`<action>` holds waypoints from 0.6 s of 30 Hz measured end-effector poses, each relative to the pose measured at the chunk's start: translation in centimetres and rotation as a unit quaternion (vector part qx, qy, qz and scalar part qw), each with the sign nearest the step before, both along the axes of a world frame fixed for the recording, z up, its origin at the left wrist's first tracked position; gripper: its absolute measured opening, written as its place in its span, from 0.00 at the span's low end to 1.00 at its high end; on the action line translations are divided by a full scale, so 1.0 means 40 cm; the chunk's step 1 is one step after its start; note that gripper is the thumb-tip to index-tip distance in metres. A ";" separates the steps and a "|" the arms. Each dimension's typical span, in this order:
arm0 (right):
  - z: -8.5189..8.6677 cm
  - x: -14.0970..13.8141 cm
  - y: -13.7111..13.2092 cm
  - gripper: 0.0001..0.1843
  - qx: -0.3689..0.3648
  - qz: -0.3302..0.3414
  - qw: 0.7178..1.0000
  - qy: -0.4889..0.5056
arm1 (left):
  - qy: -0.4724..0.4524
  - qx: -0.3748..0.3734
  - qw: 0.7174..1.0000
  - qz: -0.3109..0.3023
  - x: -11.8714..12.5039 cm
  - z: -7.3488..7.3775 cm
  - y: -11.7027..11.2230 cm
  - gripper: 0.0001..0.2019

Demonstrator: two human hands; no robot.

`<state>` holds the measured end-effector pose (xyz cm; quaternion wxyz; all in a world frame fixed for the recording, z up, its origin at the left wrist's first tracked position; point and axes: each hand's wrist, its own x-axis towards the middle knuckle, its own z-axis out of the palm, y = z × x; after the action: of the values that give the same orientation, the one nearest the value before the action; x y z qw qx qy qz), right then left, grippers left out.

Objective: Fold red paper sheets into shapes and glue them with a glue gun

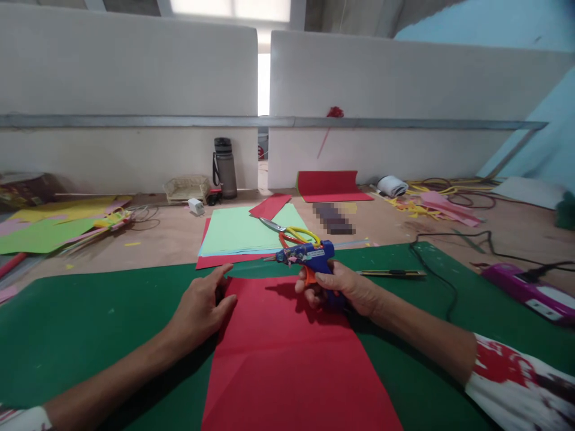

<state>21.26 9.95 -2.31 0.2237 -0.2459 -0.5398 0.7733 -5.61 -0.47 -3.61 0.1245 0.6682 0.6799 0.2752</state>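
A blue hot glue gun (317, 257) with an orange trigger is in my right hand (336, 284), its nozzle pointing left above the far edge of a red paper sheet (287, 353). My fingers wrap its handle. At the sheet's upper left corner rests my left hand (204, 302), thumb and forefinger apart, with nothing visible between them. The red sheet lies flat on a green cutting mat (135, 335). Just behind the glue gun, scissors (278, 226) with yellow and orange handles lie on pale green paper (233, 230).
A box cutter (393, 273) lies right of my right hand. Farther right is a purple power strip (530, 293) with a black cord (431, 263). A grey bottle (225, 170) stands at the back near folded red paper (330, 187). Yellow and green sheets (49, 233) lie left.
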 end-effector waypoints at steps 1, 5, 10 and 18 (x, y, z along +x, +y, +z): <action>0.000 0.000 0.000 0.24 -0.002 -0.004 1.000 -0.002 | 0.004 0.000 1.000 -0.002 -0.001 -0.002 0.000 0.27; -0.001 -0.001 0.002 0.24 -0.012 -0.026 1.000 -0.002 | 0.009 0.003 1.000 -0.005 -0.001 -0.001 -0.001 0.27; -0.002 -0.004 0.000 0.22 -0.012 -0.036 0.999 0.020 | 0.019 -0.003 1.000 -0.001 0.001 -0.002 -0.002 0.28; 0.024 -0.027 -0.015 0.23 0.070 -0.110 0.990 0.045 | -0.036 0.150 0.988 0.002 0.019 0.042 0.003 0.18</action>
<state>20.18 9.34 -1.33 0.3481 -0.2529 -0.5513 0.7148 -4.84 -0.36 -1.92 0.0467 0.6672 0.6276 0.3984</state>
